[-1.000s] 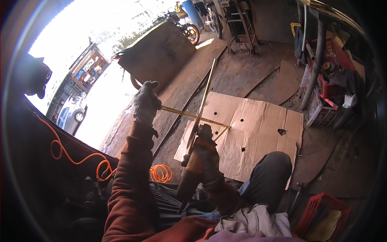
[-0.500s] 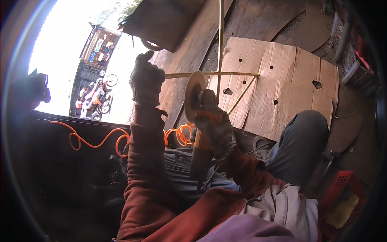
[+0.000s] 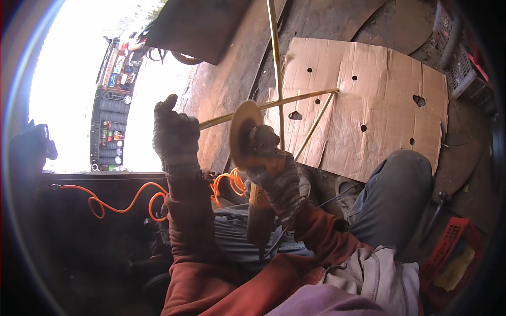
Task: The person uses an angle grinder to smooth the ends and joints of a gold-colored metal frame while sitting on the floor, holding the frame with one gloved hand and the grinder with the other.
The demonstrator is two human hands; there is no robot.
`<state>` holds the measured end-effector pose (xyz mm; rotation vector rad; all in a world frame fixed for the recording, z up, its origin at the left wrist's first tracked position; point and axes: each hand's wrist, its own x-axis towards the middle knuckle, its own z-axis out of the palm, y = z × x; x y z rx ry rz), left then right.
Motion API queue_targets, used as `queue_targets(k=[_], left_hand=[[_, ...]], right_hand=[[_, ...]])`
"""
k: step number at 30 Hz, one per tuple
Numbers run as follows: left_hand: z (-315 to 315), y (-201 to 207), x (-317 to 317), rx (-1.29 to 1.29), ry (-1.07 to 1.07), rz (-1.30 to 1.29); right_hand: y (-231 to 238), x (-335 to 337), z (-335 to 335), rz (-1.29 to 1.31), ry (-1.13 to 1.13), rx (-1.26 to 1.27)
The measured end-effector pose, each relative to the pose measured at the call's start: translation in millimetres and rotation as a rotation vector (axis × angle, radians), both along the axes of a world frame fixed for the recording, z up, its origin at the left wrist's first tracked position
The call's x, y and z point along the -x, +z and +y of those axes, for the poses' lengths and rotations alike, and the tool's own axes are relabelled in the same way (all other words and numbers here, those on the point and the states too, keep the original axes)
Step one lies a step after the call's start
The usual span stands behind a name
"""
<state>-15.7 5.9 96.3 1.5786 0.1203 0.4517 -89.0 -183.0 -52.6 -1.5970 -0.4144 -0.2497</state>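
A seated person's gloved left hand (image 3: 175, 138) grips one end of a frame of thin yellow rods (image 3: 278, 100), while the gloved right hand (image 3: 278, 181) holds an angle grinder (image 3: 253, 158), its disc (image 3: 243, 132) close to the rod. Cardboard (image 3: 369, 105) lies far right; an orange cable (image 3: 126, 200) coils near left.

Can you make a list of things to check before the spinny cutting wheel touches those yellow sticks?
1. Left hand gripping the yellow rod frame: ok, gloved.
2. Right hand holding the angle grinder: ok, gloved.
3. Disc clear of the left hand: ok, apart.
4. Guard over the disc: cannot tell.
5. Orange cord away from the disc: ok, it lies lower left.
6. Knee clear of sparks: cannot tell.
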Motion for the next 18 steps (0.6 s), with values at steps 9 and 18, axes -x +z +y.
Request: queue_targets(k=[9,18], left_hand=[[-37,8,0,0.178,0.177,-0.035],[-35,8,-10,0.152,0.275,-0.059]], right_hand=[[-15,-4,1,0.827,0.172,-0.961],[-1,27,27,0.545,0.113,-0.664]])
